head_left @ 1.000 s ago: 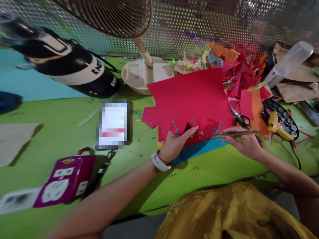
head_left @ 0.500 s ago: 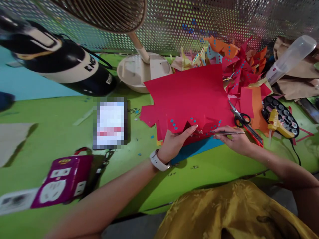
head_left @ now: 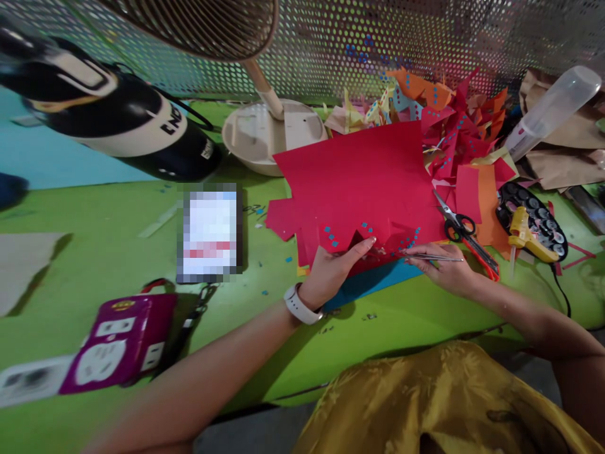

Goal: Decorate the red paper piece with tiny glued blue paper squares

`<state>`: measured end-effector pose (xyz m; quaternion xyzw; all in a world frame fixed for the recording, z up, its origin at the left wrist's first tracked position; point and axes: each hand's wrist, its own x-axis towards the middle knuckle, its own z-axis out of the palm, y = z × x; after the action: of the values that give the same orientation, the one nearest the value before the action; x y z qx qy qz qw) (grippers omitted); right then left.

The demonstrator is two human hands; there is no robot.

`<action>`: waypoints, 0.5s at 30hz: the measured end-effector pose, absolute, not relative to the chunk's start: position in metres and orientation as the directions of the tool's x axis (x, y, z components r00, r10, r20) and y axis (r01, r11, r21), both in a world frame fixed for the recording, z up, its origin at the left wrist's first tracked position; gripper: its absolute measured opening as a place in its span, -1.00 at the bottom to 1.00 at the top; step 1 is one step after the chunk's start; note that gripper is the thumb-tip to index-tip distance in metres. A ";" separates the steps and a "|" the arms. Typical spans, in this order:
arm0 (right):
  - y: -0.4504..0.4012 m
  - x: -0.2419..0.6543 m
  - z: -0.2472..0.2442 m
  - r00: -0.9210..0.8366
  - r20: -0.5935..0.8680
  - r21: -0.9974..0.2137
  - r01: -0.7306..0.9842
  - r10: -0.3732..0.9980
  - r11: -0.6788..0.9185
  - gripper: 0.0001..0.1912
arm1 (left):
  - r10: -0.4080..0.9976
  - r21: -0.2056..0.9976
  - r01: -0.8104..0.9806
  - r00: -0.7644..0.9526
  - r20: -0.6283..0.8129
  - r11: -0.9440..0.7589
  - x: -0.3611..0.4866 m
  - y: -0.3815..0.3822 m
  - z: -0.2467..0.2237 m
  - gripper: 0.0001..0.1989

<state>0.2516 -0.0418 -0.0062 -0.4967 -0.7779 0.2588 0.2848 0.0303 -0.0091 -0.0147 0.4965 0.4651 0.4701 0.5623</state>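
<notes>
My left hand (head_left: 341, 261), wearing a white watch, is closed with its thumb on a small folded red paper piece (head_left: 397, 232). Blue dots mark that piece, and its outline blends with the red sheet (head_left: 359, 170) underneath. In my right hand (head_left: 449, 272) metal tweezers (head_left: 437, 256) are pinched, their tips pointing left at the lower right part of the piece. Whether the tips hold a dot is too small to tell. Scissors (head_left: 454, 221) with black handles lie just beyond my right hand, beside an orange-red cutter (head_left: 481, 257). Blue paper (head_left: 373, 282) shows below my hands.
A yellow glue gun (head_left: 522, 233) rests by a black round-welled tray (head_left: 543, 217) at right. Dotted paper cutouts (head_left: 456, 120) pile up behind the sheet. A fan base (head_left: 250, 135), black bottle (head_left: 142, 126), phone (head_left: 210, 233) and purple pouch (head_left: 127, 334) stand or lie leftward.
The rear end of the tweezers has dipped slightly, and their tips have shifted a little right and down. My left hand keeps its hold on the red paper piece.
</notes>
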 end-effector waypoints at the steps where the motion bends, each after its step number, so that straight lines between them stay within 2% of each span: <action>1: -0.042 0.252 -0.007 -0.351 0.184 -0.681 0.628 0.918 0.377 -0.78 | 0.991 0.996 -0.061 0.126 -0.054 0.062 0.030 -0.009 -0.016 -0.82; 8: -0.042 0.252 -0.007 -0.316 0.190 -0.706 0.614 0.930 0.353 -0.79 | 0.984 0.995 -0.055 0.162 -0.073 0.083 0.027 -0.008 -0.018 -0.82; 15: -0.041 0.251 -0.008 -0.298 0.210 -0.747 0.566 0.931 0.349 -0.78 | 0.988 0.989 -0.098 0.120 -0.099 0.111 0.031 -0.008 -0.012 -0.83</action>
<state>0.2508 -0.0413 -0.0081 -0.4958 -0.7548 0.2818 0.3240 0.0315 -0.0080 -0.0125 0.4740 0.4693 0.4689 0.5789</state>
